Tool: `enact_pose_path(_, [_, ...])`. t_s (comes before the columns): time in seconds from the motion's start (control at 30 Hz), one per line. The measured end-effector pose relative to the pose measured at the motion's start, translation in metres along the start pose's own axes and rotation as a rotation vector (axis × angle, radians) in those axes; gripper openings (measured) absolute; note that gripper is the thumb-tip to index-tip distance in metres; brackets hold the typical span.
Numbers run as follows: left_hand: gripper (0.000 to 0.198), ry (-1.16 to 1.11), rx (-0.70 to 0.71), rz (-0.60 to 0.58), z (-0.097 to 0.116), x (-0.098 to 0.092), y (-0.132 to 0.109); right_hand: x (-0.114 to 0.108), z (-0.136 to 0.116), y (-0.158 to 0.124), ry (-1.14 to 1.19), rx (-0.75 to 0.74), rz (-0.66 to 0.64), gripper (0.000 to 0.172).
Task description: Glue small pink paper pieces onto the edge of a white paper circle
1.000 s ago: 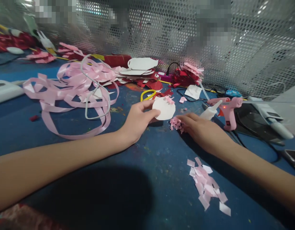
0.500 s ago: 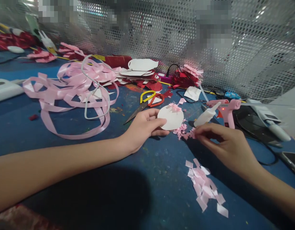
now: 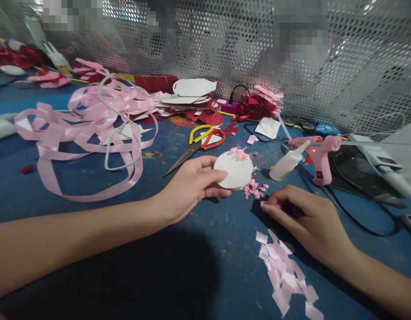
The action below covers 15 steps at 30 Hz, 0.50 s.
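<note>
My left hand (image 3: 191, 184) pinches the left edge of a white paper disc (image 3: 234, 171) just above the blue table (image 3: 92, 186); a few folded pink ribbon bits (image 3: 240, 153) are stuck at the disc's far edge. My right hand (image 3: 305, 218) rests on the table to the right with thumb and forefinger pinched on a small pink ribbon piece (image 3: 267, 205). Between the hands lies a small heap of folded pink pieces (image 3: 255, 189). A pile of flat cut pink ribbon rectangles (image 3: 283, 273) sits near the front, below my right hand.
A pink glue gun (image 3: 317, 153) with black cord and a white glue bottle (image 3: 287, 163) lie right of the disc. Yellow-and-red scissors (image 3: 198, 142) lie behind it. Loose pink ribbon (image 3: 85, 129) sprawls at the left. Red and white paper scraps (image 3: 195, 100) line the perforated metal wall (image 3: 325, 80).
My right hand drew back from the heap of folded pieces toward me, its fingers closed on a pink piece. The left hand shifted the disc slightly nearer.
</note>
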<state>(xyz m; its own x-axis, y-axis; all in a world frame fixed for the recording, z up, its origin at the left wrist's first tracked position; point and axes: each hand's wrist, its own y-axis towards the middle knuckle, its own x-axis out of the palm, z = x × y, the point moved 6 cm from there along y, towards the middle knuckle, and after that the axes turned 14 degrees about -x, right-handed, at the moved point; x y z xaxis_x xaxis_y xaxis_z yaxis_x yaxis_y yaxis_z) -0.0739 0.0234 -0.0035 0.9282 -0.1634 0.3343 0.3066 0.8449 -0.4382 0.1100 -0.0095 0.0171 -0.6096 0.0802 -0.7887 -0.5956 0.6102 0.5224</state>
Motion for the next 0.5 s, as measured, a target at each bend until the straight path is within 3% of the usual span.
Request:
enact_pose_path(0.2, [0.010, 0.024, 0.002, 0.000, 0.000, 0.001, -0.001, -0.001, 0.006, -0.002, 0.046, 0.073, 0.031, 0.005])
enact_pose_path(0.5, [0.011, 0.032, -0.003, 0.013, 0.003, 0.003, -0.002, 0.011, 0.028, -0.009, 0.619, 0.416, 0.193, 0.021])
